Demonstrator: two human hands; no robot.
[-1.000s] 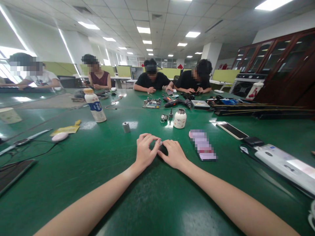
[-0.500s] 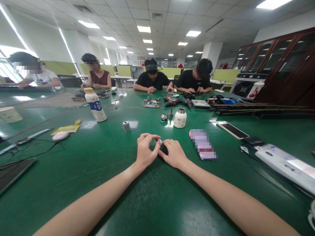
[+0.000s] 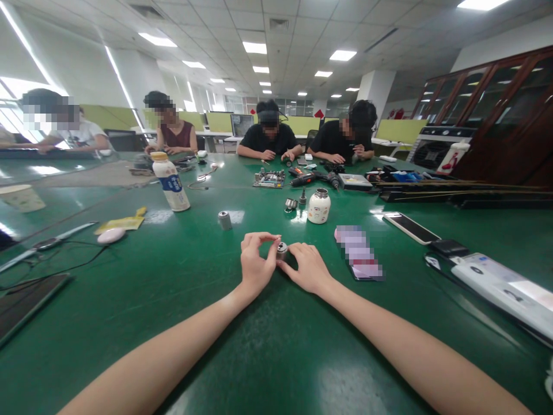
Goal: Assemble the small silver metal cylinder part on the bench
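A small silvery metal cylinder with a dark hole in its top stands upright on the green table between my hands. My right hand is closed around its right side, thumb at the front and fingers behind. My left hand is at its upper left, thumb and forefinger drawn together in a pinch beside the top. What the pinch holds is too small to make out. A similar grey metal cylinder stands farther off to the left.
Beyond my hands stand a cream jar, a small metal part and a dark pointed part. A phone lies to the right, a milk bottle stands left. Farther back are a circuit board, a power drill and several seated people.
My left finger and thumb have lifted slightly off the cylinder's top, so its dark hole now shows. My right hand stays at its side. The view has shifted a little.
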